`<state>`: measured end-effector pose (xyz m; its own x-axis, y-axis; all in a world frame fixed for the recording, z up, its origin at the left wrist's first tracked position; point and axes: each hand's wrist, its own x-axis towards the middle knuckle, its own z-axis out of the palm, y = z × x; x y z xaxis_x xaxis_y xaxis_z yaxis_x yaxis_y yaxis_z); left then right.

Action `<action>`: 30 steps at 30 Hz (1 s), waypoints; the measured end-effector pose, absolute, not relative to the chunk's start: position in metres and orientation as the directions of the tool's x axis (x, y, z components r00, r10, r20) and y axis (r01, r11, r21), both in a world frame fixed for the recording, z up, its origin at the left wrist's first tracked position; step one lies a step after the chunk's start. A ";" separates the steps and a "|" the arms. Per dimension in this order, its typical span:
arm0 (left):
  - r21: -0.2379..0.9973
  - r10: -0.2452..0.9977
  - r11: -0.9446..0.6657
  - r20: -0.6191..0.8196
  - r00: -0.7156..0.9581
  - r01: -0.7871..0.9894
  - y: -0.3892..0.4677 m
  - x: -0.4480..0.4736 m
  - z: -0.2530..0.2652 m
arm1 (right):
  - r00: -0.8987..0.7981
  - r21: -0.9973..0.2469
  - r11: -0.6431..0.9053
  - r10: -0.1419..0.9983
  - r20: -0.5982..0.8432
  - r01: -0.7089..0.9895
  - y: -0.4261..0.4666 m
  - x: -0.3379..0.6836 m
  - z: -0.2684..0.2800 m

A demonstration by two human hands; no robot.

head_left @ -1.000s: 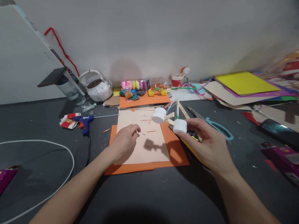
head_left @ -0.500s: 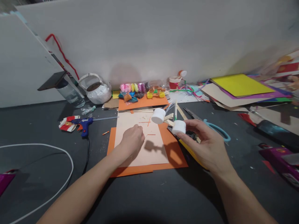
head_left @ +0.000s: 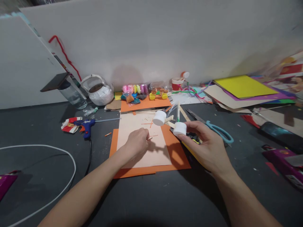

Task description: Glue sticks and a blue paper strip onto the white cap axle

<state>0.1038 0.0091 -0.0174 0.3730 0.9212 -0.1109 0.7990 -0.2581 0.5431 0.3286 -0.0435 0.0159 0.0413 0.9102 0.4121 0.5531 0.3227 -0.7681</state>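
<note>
My right hand point(head_left: 205, 143) pinches a white round cap point(head_left: 180, 129) at one end of a small craft piece. Pale wooden sticks point(head_left: 169, 119) run from it to a second white cap point(head_left: 159, 118), and the piece is held above the sheets. Over a pale pink sheet point(head_left: 158, 157), my left hand point(head_left: 137, 143) is closed with fingertips pressed together; what they hold, if anything, is hidden. Just beyond those fingertips lies a thin orange strip point(head_left: 154, 135). Farther back on the sheet, thin orange strips form a cross point(head_left: 151, 123). Orange paper point(head_left: 178, 156) sits underneath.
A blue glue gun point(head_left: 87, 127) lies at left near a white basket point(head_left: 99, 94). Coloured clay packets point(head_left: 134, 90) sit at the back. Right of the sheets are blue-handled scissors point(head_left: 219, 131) and a yellow-handled tool point(head_left: 194, 154). Coloured sheets point(head_left: 243, 86) are stacked at back right.
My left hand has shifted slightly right and forward, nearer the orange strip. The capped craft piece in my right hand has moved slightly left.
</note>
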 end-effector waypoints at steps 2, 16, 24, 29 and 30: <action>0.629 0.926 -0.209 -0.119 0.359 0.748 0.005 0.100 -0.013 | 0.040 -0.769 0.323 0.911 0.411 0.551 -0.043 0.329 0.015; 0.895 0.854 0.443 -0.403 0.330 -0.053 -0.007 0.037 -0.006 | -0.016 -0.767 0.330 0.922 0.386 0.550 -0.044 0.320 0.017; 0.786 0.858 0.514 -0.456 0.238 -0.344 -0.006 0.041 0.001 | -0.142 -0.713 0.377 0.919 0.368 0.591 -0.048 0.314 0.012; 0.757 0.873 0.479 -0.465 0.148 -0.445 -0.006 0.028 -0.002 | -0.383 -0.744 0.400 0.900 0.208 0.536 -0.059 0.292 0.011; 0.751 0.873 0.474 -0.468 0.136 -0.460 -0.006 0.025 -0.004 | -0.432 -0.748 0.393 0.888 0.157 0.535 -0.062 0.287 0.011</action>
